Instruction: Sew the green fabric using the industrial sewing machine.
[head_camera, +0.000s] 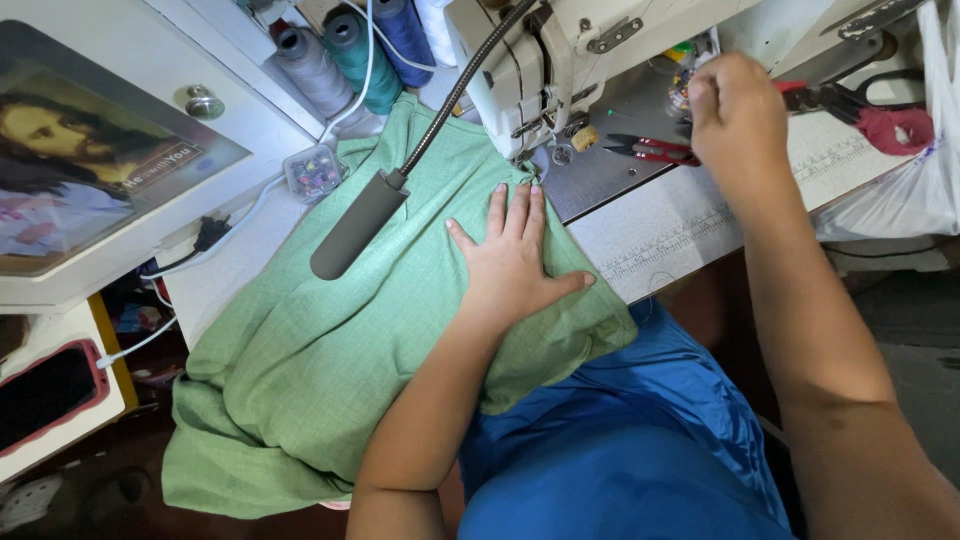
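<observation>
A green woven fabric (330, 330) lies spread over the sewing table and hangs off its near edge. My left hand (515, 255) rests flat on it, fingers apart, just in front of the white sewing machine (540, 60). My right hand (735, 115) is raised and blurred beside the machine, over red-handled thread snips (650, 150); its fingers look closed, and whether they hold anything is hidden. A grey gooseneck lamp head (355, 225) hangs over the fabric.
Thread cones (340, 55) in grey, teal and blue stand at the back. A small clear box of pins (315, 170) sits left of the fabric. Black scissors with a red wrap (880, 110), a white plastic bag (900, 190), a framed picture (80, 170) and a phone (45, 390) surround the table.
</observation>
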